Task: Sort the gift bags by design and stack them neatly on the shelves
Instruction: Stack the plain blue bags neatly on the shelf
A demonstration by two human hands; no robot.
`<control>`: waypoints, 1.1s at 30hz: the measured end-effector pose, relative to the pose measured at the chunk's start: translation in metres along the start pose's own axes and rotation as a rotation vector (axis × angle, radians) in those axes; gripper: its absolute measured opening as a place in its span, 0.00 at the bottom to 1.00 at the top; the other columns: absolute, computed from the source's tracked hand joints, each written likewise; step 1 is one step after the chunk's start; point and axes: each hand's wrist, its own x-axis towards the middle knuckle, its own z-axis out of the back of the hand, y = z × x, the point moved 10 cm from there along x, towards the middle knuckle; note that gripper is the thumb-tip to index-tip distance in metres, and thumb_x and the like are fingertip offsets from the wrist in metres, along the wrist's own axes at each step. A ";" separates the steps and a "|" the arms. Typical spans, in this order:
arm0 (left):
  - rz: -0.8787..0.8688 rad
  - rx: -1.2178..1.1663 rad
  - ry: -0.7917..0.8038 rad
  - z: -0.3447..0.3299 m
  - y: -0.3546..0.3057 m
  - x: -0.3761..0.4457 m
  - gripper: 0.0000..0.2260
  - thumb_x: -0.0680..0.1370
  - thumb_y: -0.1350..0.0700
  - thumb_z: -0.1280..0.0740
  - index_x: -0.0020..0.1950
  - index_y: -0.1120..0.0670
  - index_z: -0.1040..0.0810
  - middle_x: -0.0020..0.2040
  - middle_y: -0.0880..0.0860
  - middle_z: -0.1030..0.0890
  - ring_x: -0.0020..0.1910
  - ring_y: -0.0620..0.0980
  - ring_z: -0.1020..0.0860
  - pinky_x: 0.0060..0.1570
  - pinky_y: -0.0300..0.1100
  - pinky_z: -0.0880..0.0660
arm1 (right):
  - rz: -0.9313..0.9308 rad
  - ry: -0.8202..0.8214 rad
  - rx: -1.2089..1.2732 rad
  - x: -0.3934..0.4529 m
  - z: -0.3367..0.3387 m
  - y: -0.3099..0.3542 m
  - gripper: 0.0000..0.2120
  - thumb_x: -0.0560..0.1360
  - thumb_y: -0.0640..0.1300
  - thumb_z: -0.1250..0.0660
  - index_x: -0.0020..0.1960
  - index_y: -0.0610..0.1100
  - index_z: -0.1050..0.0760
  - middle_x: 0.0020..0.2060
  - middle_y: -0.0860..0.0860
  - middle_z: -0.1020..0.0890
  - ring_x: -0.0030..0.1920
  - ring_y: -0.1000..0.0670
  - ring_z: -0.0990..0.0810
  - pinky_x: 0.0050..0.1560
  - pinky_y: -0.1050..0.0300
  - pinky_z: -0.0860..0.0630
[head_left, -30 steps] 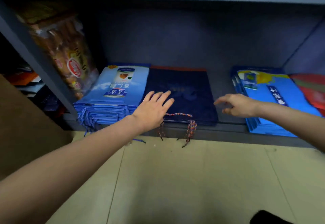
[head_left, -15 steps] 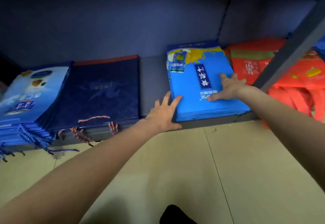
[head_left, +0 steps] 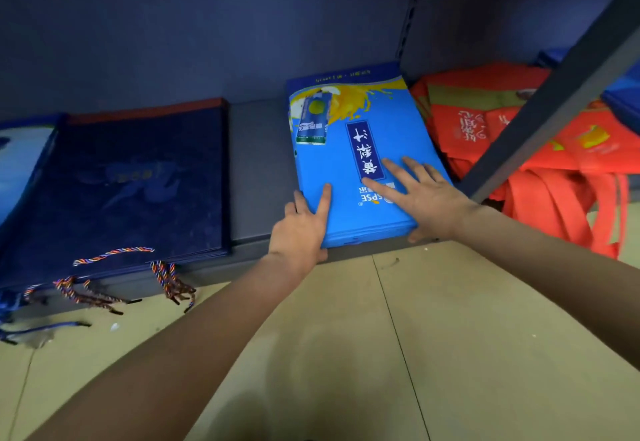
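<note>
Several bag stacks (head_left: 360,163) line dark shelf (head_left: 258,170) above tiled floor (head_left: 381,336).

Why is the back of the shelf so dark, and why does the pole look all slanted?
Head view: light reaches the floor and the bright blue gift bags, while the shelf's back wall sits in shadow; the wide-angle lens tilts the shelf post; the dark navy bags look dim and soft.
</note>
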 end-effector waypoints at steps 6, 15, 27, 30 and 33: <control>-0.021 0.024 -0.063 0.011 0.008 -0.005 0.47 0.72 0.42 0.31 0.76 0.47 0.63 0.76 0.60 0.52 0.70 0.58 0.39 0.55 0.51 0.27 | 0.038 -0.187 0.034 -0.003 0.025 0.034 0.53 0.66 0.61 0.29 0.76 0.53 0.62 0.76 0.45 0.58 0.75 0.43 0.59 0.73 0.42 0.61; -0.194 0.225 -0.312 0.028 -0.007 -0.013 0.43 0.73 0.38 0.35 0.77 0.56 0.54 0.77 0.55 0.56 0.75 0.54 0.52 0.71 0.53 0.52 | -0.373 -1.076 0.569 -0.094 0.037 0.027 0.22 0.66 0.47 0.27 0.57 0.40 0.24 0.57 0.39 0.26 0.58 0.44 0.32 0.62 0.52 0.36; -0.299 0.201 -0.241 0.031 -0.025 0.005 0.42 0.71 0.38 0.32 0.75 0.54 0.49 0.73 0.55 0.43 0.67 0.58 0.40 0.64 0.50 0.38 | -1.159 -0.729 2.061 -0.050 -0.099 0.087 0.09 0.69 0.40 0.26 0.33 0.46 0.24 0.39 0.46 0.18 0.40 0.51 0.21 0.45 0.66 0.28; -0.305 0.208 -0.262 0.033 -0.025 0.004 0.42 0.71 0.38 0.32 0.75 0.54 0.49 0.72 0.55 0.42 0.67 0.58 0.39 0.64 0.50 0.38 | -1.197 -0.686 2.274 -0.049 -0.107 0.091 0.07 0.71 0.35 0.29 0.36 0.44 0.23 0.36 0.51 0.20 0.36 0.59 0.23 0.36 0.77 0.31; -0.298 0.232 -0.278 0.032 -0.026 0.004 0.42 0.71 0.38 0.33 0.75 0.54 0.49 0.72 0.55 0.42 0.66 0.58 0.39 0.63 0.50 0.37 | -1.171 -0.627 2.342 -0.049 -0.107 0.096 0.03 0.71 0.36 0.29 0.43 0.41 0.21 0.35 0.55 0.21 0.36 0.63 0.25 0.38 0.74 0.33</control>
